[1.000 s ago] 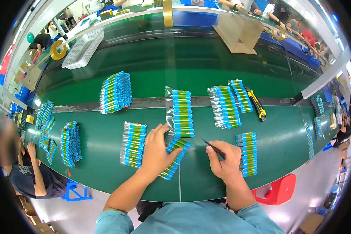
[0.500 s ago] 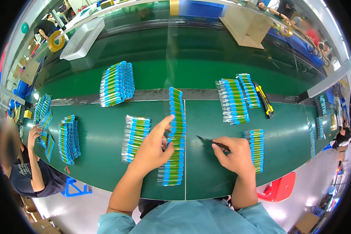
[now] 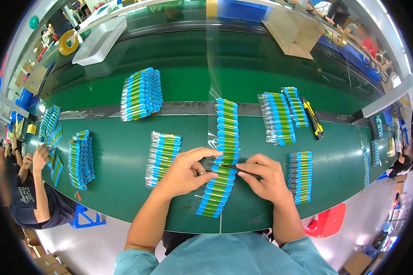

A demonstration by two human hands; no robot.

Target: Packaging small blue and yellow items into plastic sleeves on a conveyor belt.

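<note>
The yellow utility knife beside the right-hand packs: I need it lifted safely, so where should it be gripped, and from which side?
Grip the yellow utility knife around the middle of its long handle, coming from its right side: packs of tubes lie close on its left, bare green table on its right. It lies flat, so pinch across its narrow width.

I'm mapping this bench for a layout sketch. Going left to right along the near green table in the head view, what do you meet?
Co-worker's hand → bundle of blue-green tubes → bagged tubes → left hand → long tube strip → right hand → tube bundle.
</note>
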